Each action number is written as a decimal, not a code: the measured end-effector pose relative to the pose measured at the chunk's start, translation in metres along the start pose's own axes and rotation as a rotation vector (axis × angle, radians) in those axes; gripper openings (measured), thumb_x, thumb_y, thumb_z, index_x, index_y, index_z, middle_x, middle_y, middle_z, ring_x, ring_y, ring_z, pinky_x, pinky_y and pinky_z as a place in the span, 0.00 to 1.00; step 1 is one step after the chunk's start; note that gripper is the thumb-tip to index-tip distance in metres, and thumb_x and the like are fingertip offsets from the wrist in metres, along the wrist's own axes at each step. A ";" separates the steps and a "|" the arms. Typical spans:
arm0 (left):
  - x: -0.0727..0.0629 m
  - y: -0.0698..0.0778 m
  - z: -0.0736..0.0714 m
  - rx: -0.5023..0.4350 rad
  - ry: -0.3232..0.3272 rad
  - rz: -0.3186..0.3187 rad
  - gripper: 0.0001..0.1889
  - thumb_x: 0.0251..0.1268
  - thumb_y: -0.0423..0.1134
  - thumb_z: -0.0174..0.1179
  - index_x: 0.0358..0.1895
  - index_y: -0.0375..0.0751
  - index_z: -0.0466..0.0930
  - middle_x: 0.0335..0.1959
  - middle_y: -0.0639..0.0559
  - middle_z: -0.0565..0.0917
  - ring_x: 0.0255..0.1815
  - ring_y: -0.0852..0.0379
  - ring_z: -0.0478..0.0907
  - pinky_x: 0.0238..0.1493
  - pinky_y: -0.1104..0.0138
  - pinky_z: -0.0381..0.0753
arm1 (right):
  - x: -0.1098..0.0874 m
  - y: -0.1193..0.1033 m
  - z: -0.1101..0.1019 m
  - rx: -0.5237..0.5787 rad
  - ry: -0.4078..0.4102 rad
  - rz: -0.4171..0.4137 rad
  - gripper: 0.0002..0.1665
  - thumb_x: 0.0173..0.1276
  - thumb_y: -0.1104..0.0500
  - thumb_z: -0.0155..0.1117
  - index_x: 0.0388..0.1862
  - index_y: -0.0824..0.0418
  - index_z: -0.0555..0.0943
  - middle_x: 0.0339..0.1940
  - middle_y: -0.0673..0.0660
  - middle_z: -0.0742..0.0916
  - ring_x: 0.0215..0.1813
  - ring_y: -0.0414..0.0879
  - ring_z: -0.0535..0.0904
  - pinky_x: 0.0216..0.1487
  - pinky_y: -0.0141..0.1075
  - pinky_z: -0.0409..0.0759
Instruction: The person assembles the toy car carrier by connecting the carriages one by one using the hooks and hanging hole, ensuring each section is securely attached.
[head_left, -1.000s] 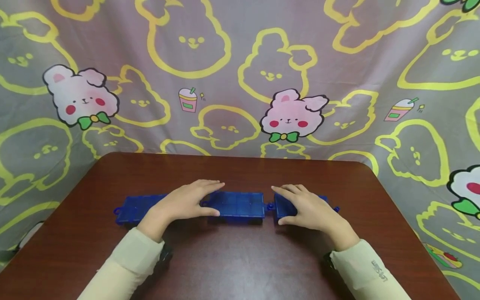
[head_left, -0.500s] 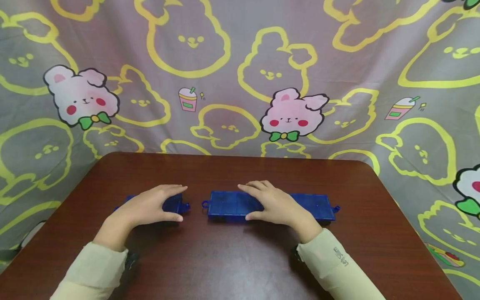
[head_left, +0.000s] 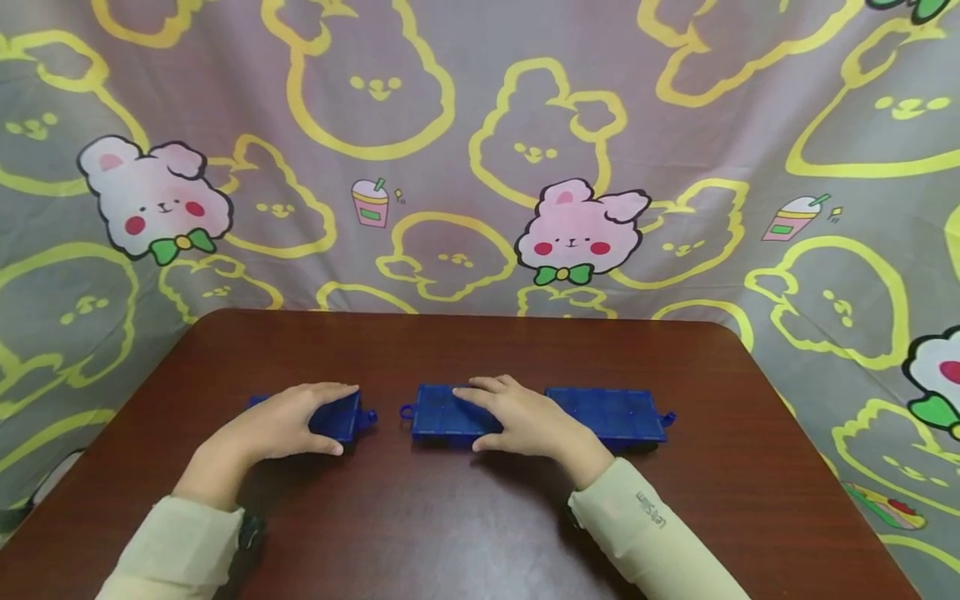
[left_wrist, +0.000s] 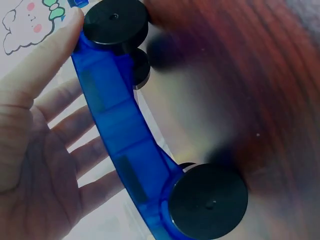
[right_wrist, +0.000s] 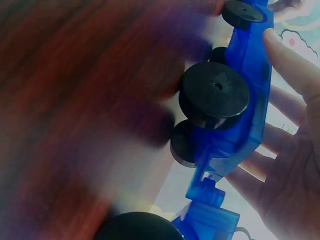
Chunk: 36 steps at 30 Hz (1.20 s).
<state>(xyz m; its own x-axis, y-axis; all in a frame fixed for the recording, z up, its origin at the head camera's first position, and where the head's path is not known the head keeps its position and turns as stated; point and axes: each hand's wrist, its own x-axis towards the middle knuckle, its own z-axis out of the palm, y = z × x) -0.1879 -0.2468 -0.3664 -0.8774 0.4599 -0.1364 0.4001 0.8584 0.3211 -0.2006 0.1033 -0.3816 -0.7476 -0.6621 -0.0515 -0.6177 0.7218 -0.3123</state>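
Observation:
Three translucent blue toy train wagons stand in a row across the table in the head view. My left hand [head_left: 281, 421] lies over the left wagon [head_left: 341, 417], thumb along its near side and fingers at its far side. In the left wrist view its black wheels [left_wrist: 209, 200] show below the blue side. My right hand [head_left: 517, 417] spans the middle wagon [head_left: 435, 417] the same way. A coupling [right_wrist: 209, 192] joins that wagon to the right wagon [head_left: 615, 412]. Between the left wagon's hook [head_left: 369, 418] and the middle wagon's ring [head_left: 407, 412] is a small gap.
A dark reddish-brown table [head_left: 420, 533] carries the wagons, with bare wood in front of and behind the row. Beyond its back edge hangs a grey curtain [head_left: 442, 167] printed with yellow outlines and rabbits.
Both hands have moved left and settled lower: the left from beside the middle wagon to the left wagon, the right from the right wagon to the middle one. The wagons have stayed in place.

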 end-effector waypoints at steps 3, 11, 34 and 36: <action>0.001 0.000 0.000 0.004 0.004 0.009 0.44 0.52 0.50 0.75 0.72 0.38 0.68 0.69 0.33 0.73 0.68 0.32 0.71 0.63 0.40 0.73 | 0.001 0.000 0.001 -0.015 0.002 -0.002 0.42 0.65 0.45 0.70 0.76 0.44 0.66 0.77 0.57 0.69 0.75 0.53 0.66 0.61 0.51 0.80; 0.007 0.003 0.004 0.010 0.005 0.032 0.44 0.52 0.50 0.75 0.72 0.37 0.68 0.69 0.35 0.74 0.69 0.34 0.71 0.65 0.42 0.72 | 0.000 0.000 0.000 -0.031 0.016 -0.040 0.37 0.64 0.45 0.71 0.72 0.48 0.73 0.73 0.59 0.73 0.71 0.54 0.69 0.60 0.49 0.81; 0.017 0.018 0.005 0.026 0.010 0.056 0.43 0.50 0.50 0.76 0.70 0.38 0.70 0.67 0.35 0.75 0.68 0.36 0.73 0.65 0.44 0.73 | -0.003 -0.001 -0.002 -0.004 0.062 -0.088 0.36 0.64 0.45 0.71 0.71 0.48 0.74 0.74 0.60 0.73 0.72 0.54 0.69 0.63 0.50 0.79; 0.017 0.018 0.005 0.025 0.010 0.056 0.43 0.51 0.50 0.76 0.70 0.37 0.70 0.67 0.35 0.75 0.68 0.36 0.73 0.65 0.44 0.73 | -0.002 -0.001 -0.001 -0.004 0.061 -0.087 0.36 0.64 0.45 0.71 0.71 0.48 0.74 0.74 0.60 0.73 0.72 0.53 0.68 0.63 0.50 0.79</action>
<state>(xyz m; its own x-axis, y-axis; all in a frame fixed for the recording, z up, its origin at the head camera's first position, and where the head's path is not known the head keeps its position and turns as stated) -0.1941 -0.2221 -0.3675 -0.8563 0.5048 -0.1092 0.4547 0.8370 0.3044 -0.1984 0.1040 -0.3797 -0.7044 -0.7090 0.0338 -0.6819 0.6626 -0.3097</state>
